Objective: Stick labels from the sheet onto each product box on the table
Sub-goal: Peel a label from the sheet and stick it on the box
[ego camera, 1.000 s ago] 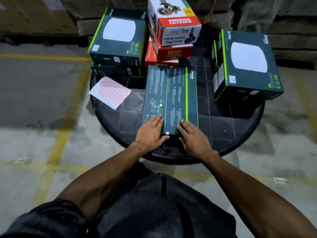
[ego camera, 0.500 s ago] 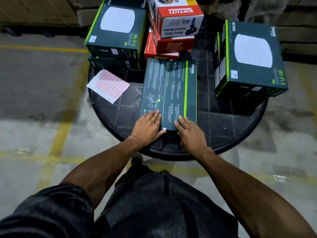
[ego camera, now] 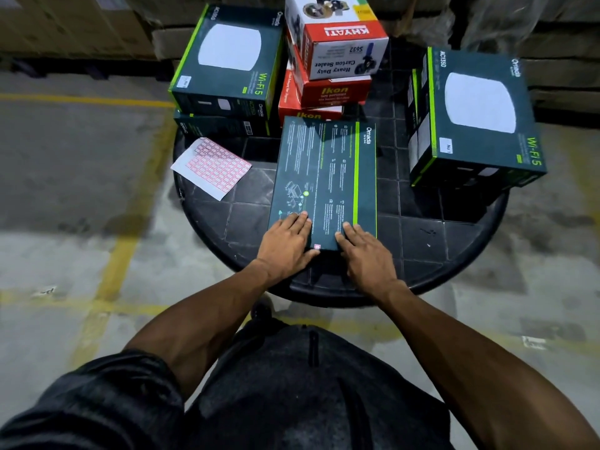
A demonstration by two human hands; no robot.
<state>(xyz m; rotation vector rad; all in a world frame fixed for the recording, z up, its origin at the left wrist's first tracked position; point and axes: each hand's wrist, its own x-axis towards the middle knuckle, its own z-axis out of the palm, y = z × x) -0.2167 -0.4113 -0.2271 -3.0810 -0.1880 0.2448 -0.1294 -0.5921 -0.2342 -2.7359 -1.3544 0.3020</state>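
A dark green Omada box point(ego camera: 324, 177) lies flat, back side up, in the middle of the round black table point(ego camera: 431, 241). A small pink label point(ego camera: 317, 246) sits on its near edge. My left hand point(ego camera: 287, 245) and my right hand point(ego camera: 363, 251) rest flat on the box's near end, one on each side of the label, fingers straight. The label sheet point(ego camera: 211, 167), white with rows of pink labels, lies on the table's left edge. More green boxes stand at the back left point(ego camera: 227, 60) and at the right point(ego camera: 470, 115), each with a small white sticker.
Red Ikon boxes point(ego camera: 324, 92) and a white and red Khyati carton sealer box point(ego camera: 337, 37) are stacked at the back centre. Concrete floor with yellow lines surrounds the table. Cardboard cartons line the far side.
The view has shifted a little. Both hands stay flat on the near end of the box beside the pink label.
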